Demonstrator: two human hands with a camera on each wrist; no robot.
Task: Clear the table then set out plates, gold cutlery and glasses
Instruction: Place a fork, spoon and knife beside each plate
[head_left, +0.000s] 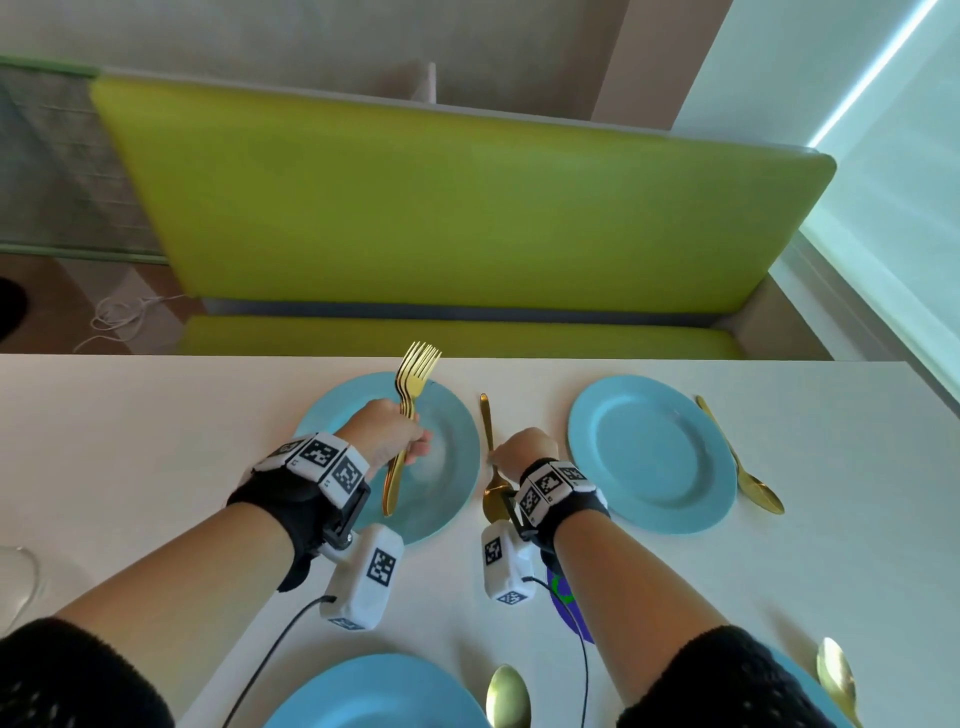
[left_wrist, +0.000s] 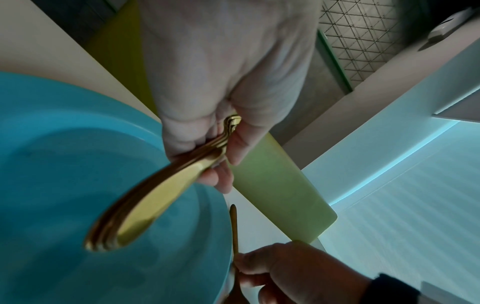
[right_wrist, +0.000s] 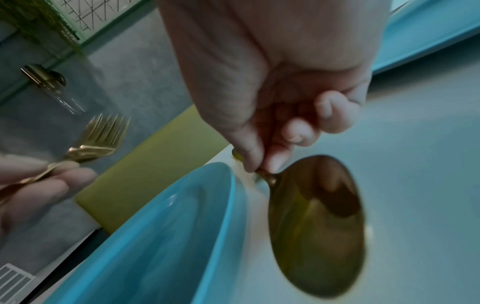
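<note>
My left hand (head_left: 402, 441) grips a bunch of gold forks (head_left: 410, 384) by their handles (left_wrist: 145, 203), tines up, over the far left blue plate (head_left: 447, 467). My right hand (head_left: 506, 454) pinches the neck of a gold spoon (head_left: 488, 431) that lies on the white table (head_left: 130, 441) just right of that plate; its bowl (right_wrist: 317, 224) points toward me. A second blue plate (head_left: 649, 452) sits at the far right with a gold spoon (head_left: 743, 462) beside it. Two more blue plates (head_left: 374, 696) and spoons (head_left: 506, 696) lie at the near edge.
A lime-green bench (head_left: 441, 208) runs along the far side of the table. A clear glass (head_left: 15, 577) stands at the left edge. A purple mark (head_left: 563, 603) shows on the table under my right wrist. A white cable (head_left: 119, 317) lies on the floor.
</note>
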